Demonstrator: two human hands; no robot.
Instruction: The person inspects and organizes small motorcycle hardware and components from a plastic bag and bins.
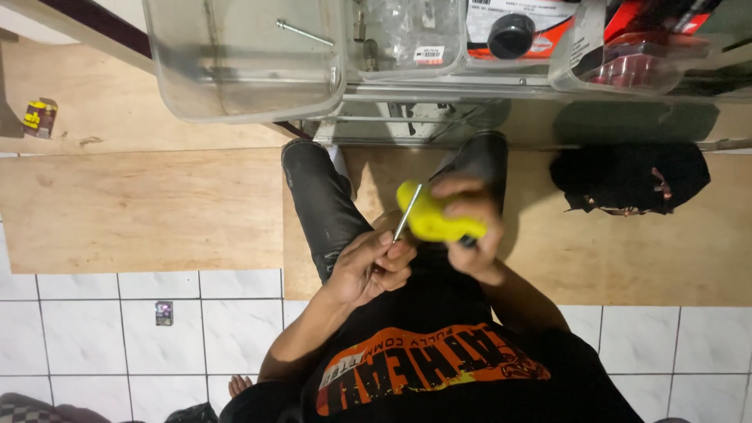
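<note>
Yellow plastic tool body [439, 219] – chunky, held over lap – w/ thin metal rod [407, 213] slanting at its left end.

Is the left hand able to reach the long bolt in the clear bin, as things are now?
Probably not at once: the left hand is pinching a thin metal rod. The long bolt lies uncovered in the clear bin, so nothing else blocks it.

2 small packets on the floor, yellow-dark [38, 118] and purple [164, 312]; white-labelled bags [428, 53] in bins.
</note>
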